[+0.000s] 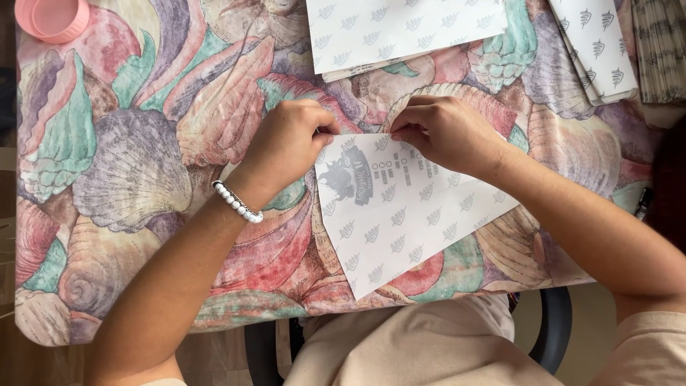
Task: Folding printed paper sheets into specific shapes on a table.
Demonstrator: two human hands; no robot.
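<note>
- The left hand [286, 146] and the right hand [446, 136] are close together at the top edge of a white printed paper sheet [400, 214], each pinching that edge between thumb and fingertips.
- The sheet lies tilted on the shell-patterned tablecloth [136, 164], near the front edge of the table, with 1 corner pointing toward the person's lap.
- It looks like a fold or crease is being worked at the top edge; to do it well, I would judge that both pinches should stay level with each other, so the crease runs straight.
- Pressing the paper flat against the table while pinching should keep it from sliding on the cloth.
- Counts: 1 sheet in hand.
- 1 pile of like sheets [400, 28] at the top middle; how many sheets it holds I cannot tell.
- 1 more pile of sheets [597, 43] at the top right, fanned slightly.
- 1 pink round lid [51, 18] at the top left corner.
- 1 white bead bracelet [237, 202] on the left wrist.
- 2 hands in view, both the person's own.
</note>
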